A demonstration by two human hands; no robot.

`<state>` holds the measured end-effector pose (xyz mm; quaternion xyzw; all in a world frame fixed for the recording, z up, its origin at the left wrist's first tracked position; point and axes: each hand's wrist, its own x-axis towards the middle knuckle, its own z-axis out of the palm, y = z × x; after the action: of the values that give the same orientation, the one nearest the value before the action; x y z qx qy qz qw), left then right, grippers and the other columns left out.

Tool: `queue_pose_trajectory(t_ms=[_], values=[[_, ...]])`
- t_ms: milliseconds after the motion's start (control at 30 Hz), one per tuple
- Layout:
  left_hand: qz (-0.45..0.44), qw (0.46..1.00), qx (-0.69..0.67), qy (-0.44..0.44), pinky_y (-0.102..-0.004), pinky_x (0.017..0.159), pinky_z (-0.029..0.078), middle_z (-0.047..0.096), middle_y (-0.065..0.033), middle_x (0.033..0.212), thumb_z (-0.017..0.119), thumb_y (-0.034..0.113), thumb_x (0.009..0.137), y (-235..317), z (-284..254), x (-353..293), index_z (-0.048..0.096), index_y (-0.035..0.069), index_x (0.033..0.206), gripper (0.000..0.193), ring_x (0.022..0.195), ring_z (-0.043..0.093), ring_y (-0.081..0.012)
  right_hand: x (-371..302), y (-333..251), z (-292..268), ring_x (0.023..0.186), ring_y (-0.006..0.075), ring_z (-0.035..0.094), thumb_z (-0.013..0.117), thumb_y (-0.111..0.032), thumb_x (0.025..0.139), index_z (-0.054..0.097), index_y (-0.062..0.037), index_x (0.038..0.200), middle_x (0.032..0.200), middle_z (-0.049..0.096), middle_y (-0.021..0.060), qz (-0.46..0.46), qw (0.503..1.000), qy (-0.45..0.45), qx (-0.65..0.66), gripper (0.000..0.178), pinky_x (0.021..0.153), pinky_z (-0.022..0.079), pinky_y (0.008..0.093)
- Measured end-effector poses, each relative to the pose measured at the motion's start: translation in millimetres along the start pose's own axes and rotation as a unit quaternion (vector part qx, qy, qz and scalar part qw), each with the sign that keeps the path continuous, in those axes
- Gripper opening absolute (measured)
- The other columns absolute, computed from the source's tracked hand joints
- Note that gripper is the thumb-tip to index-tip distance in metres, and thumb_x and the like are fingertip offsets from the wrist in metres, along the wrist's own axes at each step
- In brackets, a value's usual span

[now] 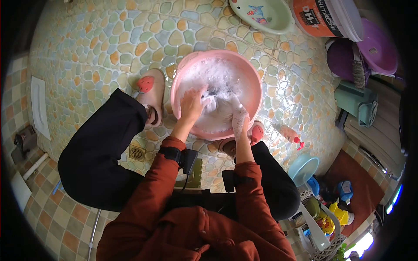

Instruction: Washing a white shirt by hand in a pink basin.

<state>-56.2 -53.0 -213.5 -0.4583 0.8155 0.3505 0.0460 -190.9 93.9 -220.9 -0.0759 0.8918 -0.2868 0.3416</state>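
Observation:
A pink basin (177, 82) of foamy water stands on the floor between my feet. Inside it a wet whitish cloth (223, 109) lies partly under the suds, with a small dark patch near its upper end. On the basin's left side my left hand (192, 104) has its fingers closed on the cloth's edge, foam covering the fingertips. My right hand (240, 119), coated in suds, grips the cloth on the right; its fingers are partly hidden by foam and fabric. Both wrists reach over the near rim.
To the right lies a clear bottle (288, 134) with a red pump. A pale green basin (265, 15), a white-and-orange bucket (320, 17) and a purple basin (378, 48) are at the far right. A translucent blue basin (304, 169) sits nearer. A floor drain (137, 152) is left.

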Motion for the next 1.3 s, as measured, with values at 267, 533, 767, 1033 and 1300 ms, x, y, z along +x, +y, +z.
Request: queue_pose_trajectory(t_ms=[267, 533, 767, 1033, 1300], values=[[0.136, 0.978, -0.147, 0.062, -0.0419, 0.084, 0.048, 0.062, -0.0135, 0.112, 0.064, 0.020, 0.083, -27.4, -5.4, -23.5, 0.054, 0.028, 0.128, 0.047, 0.100, 0.060, -0.0342, 16.6, 11.5, -19.8, 0.082, 0.0309, 0.064, 0.056, -0.024, 0.090, 0.066, -0.0029, 0.099, 0.094, 0.066, 0.0184, -0.040, 0.995, -0.033, 0.088, 0.025, 0.074, 0.050, 0.0355], [0.021, 0.992, -0.118, -0.045, -0.0404, 0.079, 0.047, 0.065, -0.0160, 0.100, 0.062, 0.021, 0.084, -5.9, -52.2, -13.0, 0.064, 0.012, 0.107, 0.025, 0.094, 0.061, -0.0344, 4.7, -8.7, -71.4, 0.088, 0.0353, 0.061, 0.063, -0.025, 0.085, 0.063, 0.0029, 0.100, 0.104, 0.062, 0.0232, -0.264, 0.962, -0.055, 0.033, 0.032, 0.076, 0.048, 0.0395], [0.153, 0.965, -0.171, 0.129, -0.0430, 0.087, 0.042, 0.061, -0.0153, 0.105, 0.060, 0.016, 0.085, 26.2, -92.0, -12.2, 0.060, 0.009, 0.102, 0.019, 0.105, 0.052, -0.0336, -45.7, -74.3, -88.7, 0.083, 0.0336, 0.062, 0.060, -0.029, 0.087, 0.062, 0.0014, 0.101, 0.091, 0.064, 0.0220, -0.195, 0.978, 0.047, -0.064, 0.033, 0.076, 0.047, 0.0387], [0.199, 0.955, -0.195, 0.107, -0.0395, 0.082, 0.047, 0.063, -0.0186, 0.103, 0.056, 0.009, 0.088, 68.9, -140.2, -23.8, 0.056, 0.005, 0.109, 0.022, 0.097, 0.060, -0.0368, -58.7, -82.4, -103.9, 0.078, 0.0165, 0.059, 0.061, -0.030, 0.088, 0.063, -0.0005, 0.108, 0.083, 0.066, 0.0113, -0.174, 0.980, 0.000, 0.099, 0.036, 0.071, 0.048, 0.0333], [0.285, 0.932, -0.204, 0.093, -0.0371, 0.079, 0.048, 0.065, -0.0167, 0.099, 0.056, 0.009, 0.088, 115.0, -175.0, -47.2, 0.058, 0.002, 0.109, 0.022, 0.094, 0.062, -0.0331, -68.5, -85.4, -124.4, 0.080, 0.0129, 0.060, 0.063, -0.031, 0.086, 0.060, 0.0062, 0.114, 0.084, 0.067, 0.0115, -0.159, 0.984, 0.000, 0.081, 0.046, 0.071, 0.049, 0.0275]])
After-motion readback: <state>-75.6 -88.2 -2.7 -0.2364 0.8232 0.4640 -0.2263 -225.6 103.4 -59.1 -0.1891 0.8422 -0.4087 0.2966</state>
